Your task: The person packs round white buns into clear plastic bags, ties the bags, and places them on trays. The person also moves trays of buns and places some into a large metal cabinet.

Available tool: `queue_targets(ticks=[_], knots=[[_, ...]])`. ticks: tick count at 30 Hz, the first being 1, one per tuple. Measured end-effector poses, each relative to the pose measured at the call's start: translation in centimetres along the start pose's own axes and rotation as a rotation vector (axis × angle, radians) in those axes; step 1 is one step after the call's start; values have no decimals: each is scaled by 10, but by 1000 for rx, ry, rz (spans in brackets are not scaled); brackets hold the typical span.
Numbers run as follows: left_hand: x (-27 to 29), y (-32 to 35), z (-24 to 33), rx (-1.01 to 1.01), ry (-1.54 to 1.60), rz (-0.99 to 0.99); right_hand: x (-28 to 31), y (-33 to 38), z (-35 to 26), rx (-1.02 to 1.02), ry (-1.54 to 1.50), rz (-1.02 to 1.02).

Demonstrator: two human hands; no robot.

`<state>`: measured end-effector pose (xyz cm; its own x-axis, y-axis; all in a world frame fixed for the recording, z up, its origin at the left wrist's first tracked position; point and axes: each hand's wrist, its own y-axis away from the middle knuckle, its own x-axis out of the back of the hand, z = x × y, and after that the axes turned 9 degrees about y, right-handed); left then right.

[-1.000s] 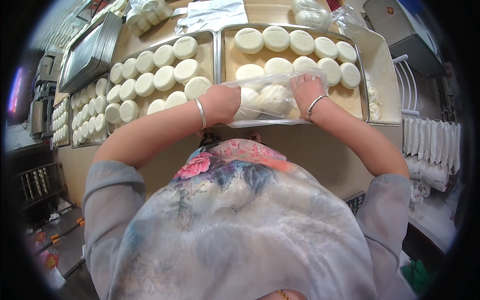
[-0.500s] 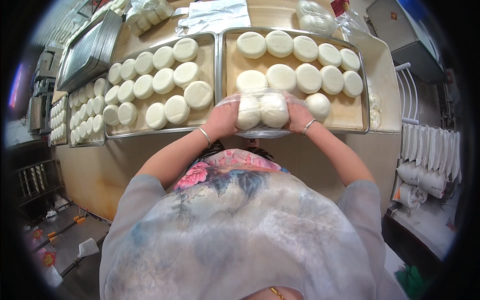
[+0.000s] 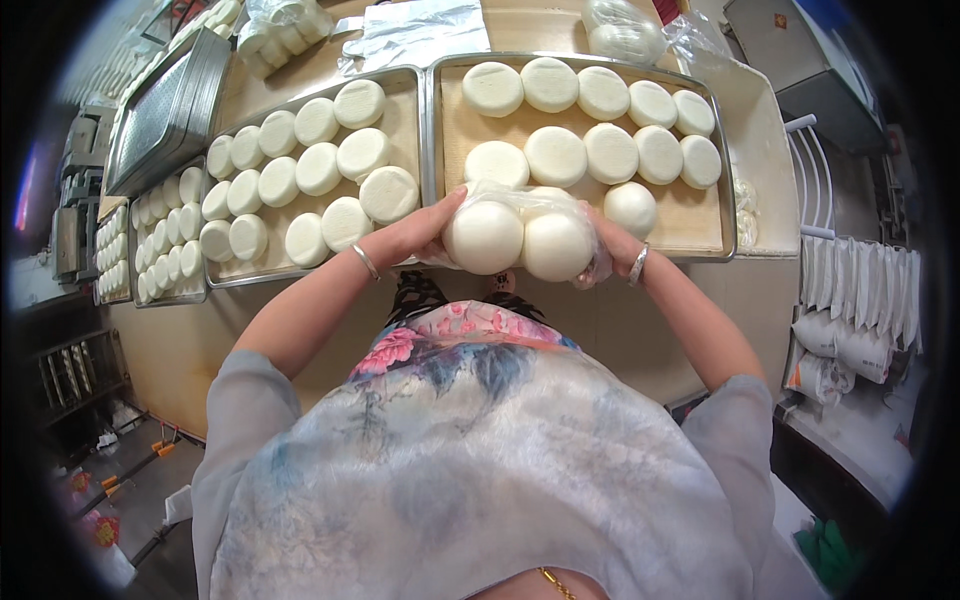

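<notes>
In front of me, over the near edge of the right tray (image 3: 735,180), I hold a clear plastic bag of steamed buns (image 3: 487,238). Two large, smooth white buns face me, side by side; any buns behind them are hidden. My left hand (image 3: 432,224) grips the bag's left side, fingers partly out of sight. On the opposite side my right hand (image 3: 612,245) is closed round the bag, with plastic bunched by its fingers. Close to my right hand, a single round bun (image 3: 630,209) sits on the tray. Two rows of flat-topped buns (image 3: 556,156) lie farther back.
The left tray (image 3: 423,150) holds more buns in rows, and smaller-looking trays of buns continue leftward. Stacked metal trays (image 3: 168,112) stand at the back left. Along the far side lie plastic bags (image 3: 415,35) and filled bags of buns (image 3: 622,32).
The bag has tipped and come slightly nearer me, so the buns' rounded faces now show. Both hands have shifted along its sides and keep their hold. The view has moved a little.
</notes>
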<state>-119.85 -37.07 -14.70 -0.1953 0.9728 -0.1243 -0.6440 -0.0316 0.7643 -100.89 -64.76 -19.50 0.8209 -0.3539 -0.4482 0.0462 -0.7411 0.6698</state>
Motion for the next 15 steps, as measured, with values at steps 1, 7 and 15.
queue_targets(ticks=[1,7,15], knots=[[0,-1,-2,87,66,-62,-4,4,-1,-54,61,96],[18,18,5,-240,-627,48,-43,47,-42,191,591,434],[-1,113,54,-651,144,113,13,100,-70,800,549,844]])
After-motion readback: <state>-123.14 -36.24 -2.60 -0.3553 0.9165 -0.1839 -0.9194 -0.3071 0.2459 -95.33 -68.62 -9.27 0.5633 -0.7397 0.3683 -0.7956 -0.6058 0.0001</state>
